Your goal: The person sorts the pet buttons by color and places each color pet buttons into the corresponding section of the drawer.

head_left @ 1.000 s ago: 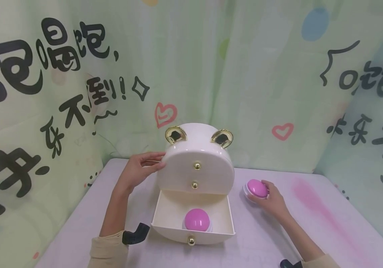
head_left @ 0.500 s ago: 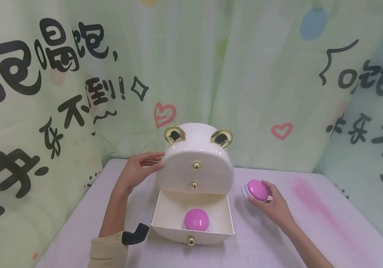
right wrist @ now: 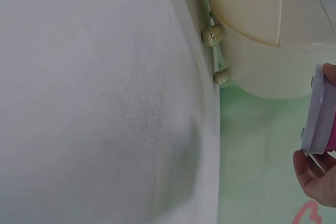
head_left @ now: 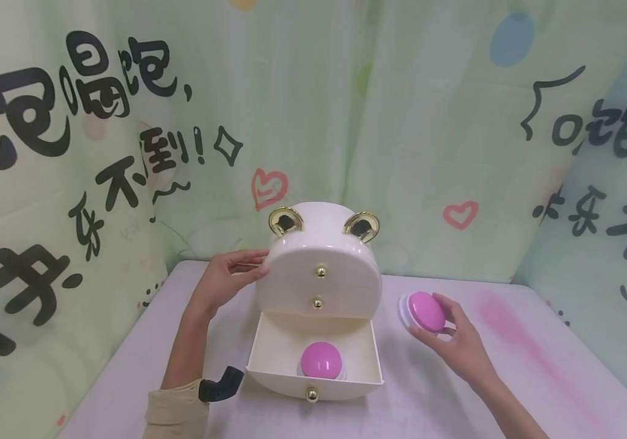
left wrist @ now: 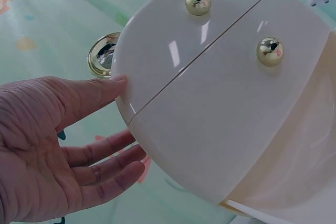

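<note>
A white drawer box [head_left: 319, 262] with gold-rimmed eyes and gold knobs stands mid-table, its bottom drawer [head_left: 277, 341] pulled out. My left hand [head_left: 225, 281] rests against the box's left side. Its thumb touches the front edge, and its fairly straight fingers lie along the side in the left wrist view. To the right of the box my right hand [head_left: 458, 341] pinches a round pink-domed button [head_left: 427, 311] with a white base, tilted above the table. In the right wrist view the white base [right wrist: 317, 114] shows edge-on between thumb and fingers. Another pink-domed button [head_left: 321, 361] lies in the drawer.
The white table [head_left: 511, 378] has a pink smear [head_left: 511, 329] at the right. Behind it hangs a pale green curtain [head_left: 412, 152] with black writing and red hearts. A black strap [head_left: 221, 384] sits at the left sleeve.
My right hand has raised the pink-domed button off the table, tilting it and shifting slightly to the right. The left hand, box and drawer have stayed as they were.
</note>
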{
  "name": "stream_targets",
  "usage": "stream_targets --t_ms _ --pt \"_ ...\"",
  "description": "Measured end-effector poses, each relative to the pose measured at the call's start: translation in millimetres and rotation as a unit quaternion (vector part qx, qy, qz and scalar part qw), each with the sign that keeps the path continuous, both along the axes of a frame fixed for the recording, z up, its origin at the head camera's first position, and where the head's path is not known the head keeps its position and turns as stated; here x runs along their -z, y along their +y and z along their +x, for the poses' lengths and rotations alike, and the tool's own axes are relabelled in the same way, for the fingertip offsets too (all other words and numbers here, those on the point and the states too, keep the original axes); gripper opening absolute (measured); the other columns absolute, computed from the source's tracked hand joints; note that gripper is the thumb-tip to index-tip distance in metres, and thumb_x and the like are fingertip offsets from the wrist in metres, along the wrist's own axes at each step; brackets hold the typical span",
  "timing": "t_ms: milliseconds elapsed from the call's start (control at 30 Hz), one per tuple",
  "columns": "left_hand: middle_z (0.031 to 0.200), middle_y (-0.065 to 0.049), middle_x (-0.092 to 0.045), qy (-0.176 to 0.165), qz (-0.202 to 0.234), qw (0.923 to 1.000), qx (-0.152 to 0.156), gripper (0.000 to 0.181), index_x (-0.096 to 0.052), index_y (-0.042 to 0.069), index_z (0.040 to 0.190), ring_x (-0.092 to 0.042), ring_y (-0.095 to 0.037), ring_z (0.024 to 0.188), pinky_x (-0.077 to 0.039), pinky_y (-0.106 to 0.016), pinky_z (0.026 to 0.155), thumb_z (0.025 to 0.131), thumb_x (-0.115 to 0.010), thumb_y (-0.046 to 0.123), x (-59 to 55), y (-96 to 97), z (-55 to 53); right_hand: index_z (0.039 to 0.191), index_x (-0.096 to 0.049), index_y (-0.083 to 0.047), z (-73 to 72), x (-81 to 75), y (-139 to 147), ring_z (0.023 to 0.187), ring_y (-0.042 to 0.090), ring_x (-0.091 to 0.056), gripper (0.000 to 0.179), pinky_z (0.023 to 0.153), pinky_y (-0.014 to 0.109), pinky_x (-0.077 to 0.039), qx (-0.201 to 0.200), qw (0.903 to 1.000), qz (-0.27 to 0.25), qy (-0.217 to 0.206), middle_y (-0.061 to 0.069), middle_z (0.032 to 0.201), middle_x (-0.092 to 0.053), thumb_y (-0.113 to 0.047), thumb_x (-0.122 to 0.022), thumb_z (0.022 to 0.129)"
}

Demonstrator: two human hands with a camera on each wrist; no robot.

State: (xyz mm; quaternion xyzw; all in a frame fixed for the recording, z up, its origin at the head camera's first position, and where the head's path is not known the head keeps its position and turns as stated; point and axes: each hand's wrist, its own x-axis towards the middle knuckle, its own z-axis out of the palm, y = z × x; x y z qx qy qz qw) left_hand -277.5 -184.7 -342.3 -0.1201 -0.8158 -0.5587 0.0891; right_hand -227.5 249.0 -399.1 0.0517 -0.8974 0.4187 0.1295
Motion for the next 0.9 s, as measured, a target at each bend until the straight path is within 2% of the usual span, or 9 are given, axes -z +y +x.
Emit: stream_targets --t_ms 133,333,533,733,900 --pt "0.123 -0.014 -0.072 -0.001 0.001 1.0000 -0.001 0.045 -0.070 0.012 0.133 -0.065 -0.032 0.119 -0.050 -0.055 0.102 0.092 -0.079 0.028 -0.2 0.1 0.2 0.155 -0.036 -0.005 7.7 -4.4 -4 0.119 0.037 -0.057 0.089 0.079 0.023 -0.054 -0.007 1.0000 -0.002 0.004 0.023 0.143 -0.052 -0.036 -0.083 0.087" --pt "0.123 -0.014 -0.072 0.000 0.002 1.0000 0.002 0.045 -0.070 0.012 0.133 -0.065 -0.032 0.119 -0.050 -0.054 0.102 0.092 -0.079 0.027 0.2 -0.1 -0.3 0.153 -0.041 -0.010 18.5 -12.3 -9 0.118 0.029 -0.056 0.087 0.085 0.025 -0.055 -0.027 0.9990 0.024 0.026 0.017 0.142 -0.056 -0.034 -0.087 0.083" --pt "0.123 -0.014 -0.072 0.003 0.001 1.0000 0.005 0.045 -0.070 0.011 0.133 -0.065 -0.032 0.119 -0.051 -0.052 0.101 0.092 -0.079 0.026 0.9 -0.4 -1.5 0.150 -0.047 -0.014 27.1 -16.2 -14 0.103 0.018 -0.061 0.085 0.079 0.027 -0.055 -0.064 0.9941 0.057 0.067 0.011 0.137 -0.060 -0.032 -0.091 0.079" --pt "0.123 -0.015 -0.072 0.003 0.003 1.0000 0.007 0.044 -0.070 0.011 0.133 -0.065 -0.033 0.119 -0.051 -0.053 0.101 0.092 -0.079 0.026 0.6 -0.2 -1.1 0.144 -0.053 -0.016 31.7 -15.3 -22 0.092 0.008 -0.057 0.083 0.074 0.026 -0.051 -0.116 0.9820 0.086 0.122 0.002 0.133 -0.062 -0.029 -0.094 0.074" --pt "0.124 -0.015 -0.071 0.002 0.004 0.9999 0.009 0.045 -0.070 0.010 0.133 -0.065 -0.033 0.119 -0.051 -0.052 0.102 0.092 -0.079 0.026 0.5 -0.5 -1.2 0.142 -0.055 -0.016 33.1 -15.9 -31 0.099 0.006 -0.057 0.081 0.077 0.024 -0.051 -0.171 0.9672 0.103 0.157 -0.002 0.129 -0.063 -0.026 -0.095 0.073"
